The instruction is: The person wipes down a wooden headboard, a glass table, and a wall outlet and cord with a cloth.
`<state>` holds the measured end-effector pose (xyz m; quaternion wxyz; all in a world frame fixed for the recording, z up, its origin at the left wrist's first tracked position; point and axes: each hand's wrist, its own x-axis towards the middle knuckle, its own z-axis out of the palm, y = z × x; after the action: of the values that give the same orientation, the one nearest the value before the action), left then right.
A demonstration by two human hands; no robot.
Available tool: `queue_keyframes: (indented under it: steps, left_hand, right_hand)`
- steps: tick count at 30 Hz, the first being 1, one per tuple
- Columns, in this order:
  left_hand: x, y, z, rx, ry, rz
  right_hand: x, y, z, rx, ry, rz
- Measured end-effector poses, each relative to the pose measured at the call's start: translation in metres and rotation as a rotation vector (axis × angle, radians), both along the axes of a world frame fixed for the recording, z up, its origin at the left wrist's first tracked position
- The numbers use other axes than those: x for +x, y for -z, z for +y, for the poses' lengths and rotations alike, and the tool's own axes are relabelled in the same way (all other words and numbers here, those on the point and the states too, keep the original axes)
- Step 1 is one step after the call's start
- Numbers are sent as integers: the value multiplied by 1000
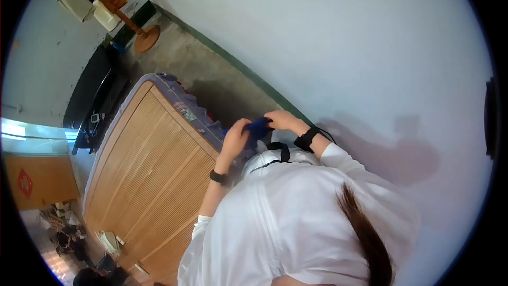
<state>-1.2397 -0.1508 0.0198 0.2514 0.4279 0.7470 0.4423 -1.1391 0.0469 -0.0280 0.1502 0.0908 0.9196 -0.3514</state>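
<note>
A dark blue piece of cloth (259, 126) is stretched between my two hands, in front of my white shirt. My left hand (236, 139) has its fingers closed on the cloth's left end. At the other end, my right hand (282, 120) pinches the cloth with bent fingers. What kind of cloth item it is, I cannot make out. Black bands circle both wrists. Just beyond my hands hangs the ruffled purple edge of a bed cover (189, 107).
A bed with a slatted bamboo mat (153, 180) fills the left side. The pale wall (370, 47) rises close on my right. Farther off stand a wooden coat stand (146, 38) and a dark television (90, 92). Bare floor (211, 66) runs between bed and wall.
</note>
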Motion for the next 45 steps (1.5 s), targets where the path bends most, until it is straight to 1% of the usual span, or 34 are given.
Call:
queue_keyframes:
  steps: [1, 4, 5, 6, 8, 12, 14, 16, 17, 18, 20, 23, 24, 25, 28, 29, 32, 33, 34, 36, 37, 38, 39, 40, 42, 44, 45]
  left_hand:
    - [-11, 0, -5, -30, -79, 39]
    - [-34, 12, -25, -65, -278, 40]
    - [-40, 17, -32, -35, -307, 47]
    - [-44, 27, -40, -45, -348, -8]
    - [-55, 49, -50, -39, -442, -103]
    - [-87, 57, -57, -107, -656, -12]
    - [-106, 61, -51, -111, -783, -72]
    - [-130, 61, -45, -155, -890, -123]
    - [-144, 68, -41, -110, -894, -48]
    - [-160, 67, -35, -139, -889, -42]
    - [-197, 62, -18, -92, -834, -58]
    - [-265, 59, 17, -163, -756, 65]
    - [-288, 38, 32, -187, -751, 36]
    - [-309, 27, 43, -136, -771, 58]
    - [-368, 0, 75, -12, -830, 138]
    - [-380, -4, 80, 21, -846, 166]
    - [-414, -9, 95, -21, -823, 122]
    - [-428, 21, 91, -43, -760, 36]
    - [-438, 32, 91, -105, -684, 106]
    - [-459, 74, 84, -70, -633, 27]
    - [-468, 94, 81, -65, -667, -74]
    - [-479, 111, 77, -58, -698, -173]
    - [-492, 113, 77, -51, -725, -271]
    - [-503, 115, 79, -12, -748, -200]
    - [-538, 126, 77, -57, -759, -334]
    - [-581, 143, 71, -94, -706, -188]
    - [-604, 125, 71, -141, -685, -242]
  right_hand:
    - [-12, -4, -3, -26, 46, -1]
    - [-50, 6, -8, -27, 53, 87]
    - [-63, 8, -6, -42, 20, 88]
    - [-79, 13, -6, 4, -23, 9]
    - [-107, 10, -9, 52, -115, 28]
    - [-169, 12, -14, 72, -252, 77]
    - [-208, 17, -11, 71, -331, 101]
    - [-248, 15, -7, 61, -342, 147]
    - [-266, 14, -4, 61, -347, 168]
    - [-285, 12, 1, 65, -353, 189]
    - [-315, 2, 18, 36, -308, 250]
    - [-361, -19, 56, 35, -207, 317]
    - [-374, -25, 66, 31, -170, 327]
    - [-386, -29, 77, 10, -98, 356]
    - [-420, -48, 99, -67, 24, 322]
    - [-427, -52, 102, -51, 54, 322]
    - [-450, -39, 113, -45, 23, 303]
    - [-457, -28, 117, -18, -18, 349]
    - [-467, -16, 124, -32, -50, 303]
    - [-484, 7, 134, -59, -113, 202]
    - [-491, 13, 136, -76, -119, 225]
    - [-503, 15, 135, -80, -142, 189]
    - [-517, 13, 133, -82, -161, 155]
    - [-531, 13, 130, -85, -180, 120]
    - [-563, 21, 127, -88, -205, 149]
    - [-604, 17, 124, -80, -204, 159]
    - [-626, 16, 121, -47, -203, 112]
